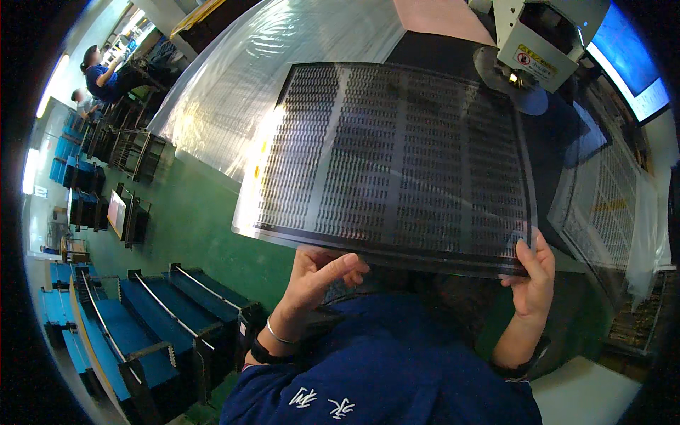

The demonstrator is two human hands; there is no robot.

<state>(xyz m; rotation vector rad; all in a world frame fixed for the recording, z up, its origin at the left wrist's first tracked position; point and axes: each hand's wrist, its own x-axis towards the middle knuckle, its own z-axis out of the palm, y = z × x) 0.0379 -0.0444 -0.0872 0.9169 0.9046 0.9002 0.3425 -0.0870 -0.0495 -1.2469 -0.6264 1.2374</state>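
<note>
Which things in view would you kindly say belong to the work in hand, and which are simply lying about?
Work in hand:
dark patterned sheet, gripped by the right hand
left hand, at the sheet's near edge

Apparently just about:
blue racks
pink sheet
clear plastic
screen

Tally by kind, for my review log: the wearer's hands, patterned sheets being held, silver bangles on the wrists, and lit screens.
Hands: 2 (left hand, right hand)
Held patterned sheet: 1
Silver bangle: 1
Lit screen: 1
Total: 5
</note>
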